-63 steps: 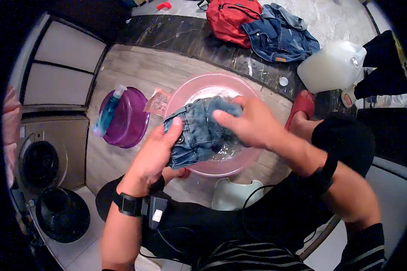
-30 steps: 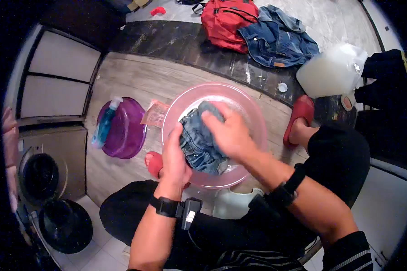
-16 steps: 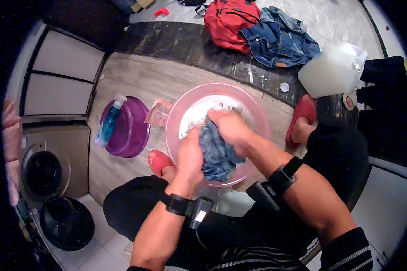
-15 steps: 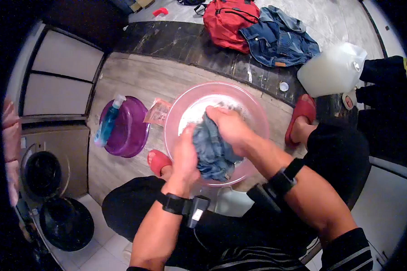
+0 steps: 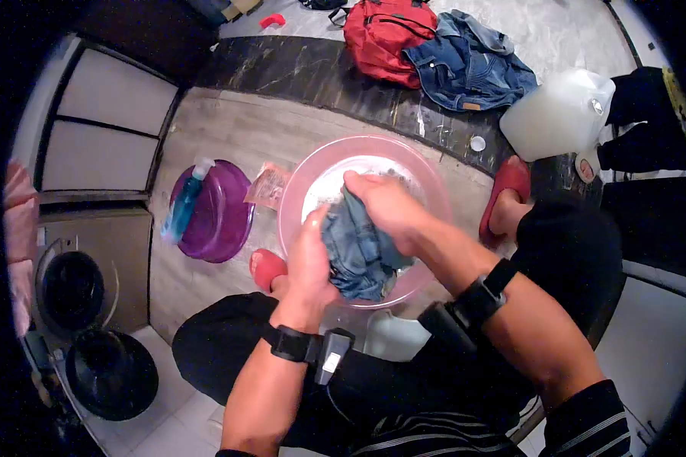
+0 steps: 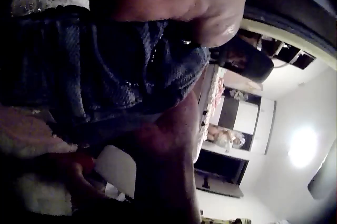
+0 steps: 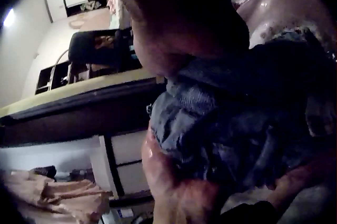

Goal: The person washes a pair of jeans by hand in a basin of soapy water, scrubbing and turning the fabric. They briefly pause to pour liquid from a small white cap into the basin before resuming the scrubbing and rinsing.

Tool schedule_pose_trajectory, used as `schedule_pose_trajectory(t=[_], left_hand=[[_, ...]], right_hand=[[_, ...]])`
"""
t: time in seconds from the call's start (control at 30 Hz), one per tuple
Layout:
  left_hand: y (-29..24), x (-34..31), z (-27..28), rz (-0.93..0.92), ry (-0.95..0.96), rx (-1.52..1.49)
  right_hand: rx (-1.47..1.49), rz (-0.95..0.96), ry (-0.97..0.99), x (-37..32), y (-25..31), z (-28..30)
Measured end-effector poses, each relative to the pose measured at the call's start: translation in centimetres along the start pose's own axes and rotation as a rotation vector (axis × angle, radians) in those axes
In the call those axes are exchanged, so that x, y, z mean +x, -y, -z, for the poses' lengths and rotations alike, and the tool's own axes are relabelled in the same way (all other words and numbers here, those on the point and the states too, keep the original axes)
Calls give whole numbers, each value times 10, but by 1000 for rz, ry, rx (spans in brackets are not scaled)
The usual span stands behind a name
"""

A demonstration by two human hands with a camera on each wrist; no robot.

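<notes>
Wet, bunched blue denim [image 5: 357, 251] is held between both hands over the pink basin [image 5: 290, 179], which has white suds inside. The left hand [image 5: 309, 263] grips the denim's left side, its thumb along the upper edge. From the upper right, the right hand [image 5: 389, 209] grips the cloth with its fingers over the top. In the left wrist view the folded denim [image 6: 121, 71] lies between the hands. The right wrist view shows the crumpled denim [image 7: 210, 124] against the palms; most fingertips are hidden by cloth.
A purple basin [image 5: 232, 221] with a blue bottle [image 5: 183, 207] and a pink packet [image 5: 267, 186] are on the left. Behind lie a red backpack [image 5: 385, 38] and a denim garment [image 5: 472, 65]; a white jug [image 5: 556, 114] stands right. A pale stool [image 5: 396, 337] is near the basin.
Over the last second, the hands and denim have moved slightly to the right within the basin, and the cloth has been rebunched. Both hands still grip it.
</notes>
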State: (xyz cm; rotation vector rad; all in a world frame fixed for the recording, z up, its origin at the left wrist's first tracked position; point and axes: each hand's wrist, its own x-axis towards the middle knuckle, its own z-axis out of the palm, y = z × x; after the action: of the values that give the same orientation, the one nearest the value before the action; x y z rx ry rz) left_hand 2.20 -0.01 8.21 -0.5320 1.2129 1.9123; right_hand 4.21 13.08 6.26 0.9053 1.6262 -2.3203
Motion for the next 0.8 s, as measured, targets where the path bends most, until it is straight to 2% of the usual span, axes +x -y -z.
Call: schedule_pose_trajectory(t=[0.03, 0.07, 0.13, 0.2, 0.23, 0.27, 0.33, 0.37, 0.4, 0.43, 0.5, 0.53, 0.6, 0.67, 0.73, 0.77, 0.8], left_hand=[[-7, 1, -1, 7, 42, -83], [-15, 1, -3, 13, 85, -167], [-23, -5, -7, 2, 54, -167], [-19, -11, -10, 12, 67, -204], [-3, -3, -2, -70, -18, -235], [-1, -3, -3, -37, -59, -161], [0, -5, -3, 29, -149, -17], [-1, -4, 0, 22, -153, 121], [0, -7, 0, 25, -93, 73], [0, -12, -2, 31, -36, 24], [-5, -17, 2, 87, 34, -90], [-11, -15, 4, 59, 40, -136], [-24, -8, 4, 3, 55, -229], [-26, -1, 14, 71, 16, -188], [0, -2, 23, -2, 94, -92], [2, -8, 9, 63, -14, -44], [1, -17, -4, 125, -126, 1]], right_hand=[[61, 44, -14, 0, 1, -2], [-156, 264, -125, -8, 6, -9], [-590, 704, -345, -41, 13, -28], [-803, 868, -330, -58, 3, -37], [-832, 840, -301, -56, 0, -37], [-861, 812, -271, -55, -3, -37], [-762, 539, -159, -32, -4, -22], [-651, 350, -144, -21, 3, -15], [-534, 152, -129, -14, 7, -7], [-192, -111, 25, -7, 4, 0], [-66, -65, 54, -8, 5, -3], [-4, -40, 67, -8, 6, -6], [-466, 341, -116, -35, 22, -21], [-626, 853, -184, -55, 10, -39], [-829, 677, -61, -58, 8, -31], [-924, 586, 2, -59, 8, -26], [-889, 576, -102, -44, 3, -19]])
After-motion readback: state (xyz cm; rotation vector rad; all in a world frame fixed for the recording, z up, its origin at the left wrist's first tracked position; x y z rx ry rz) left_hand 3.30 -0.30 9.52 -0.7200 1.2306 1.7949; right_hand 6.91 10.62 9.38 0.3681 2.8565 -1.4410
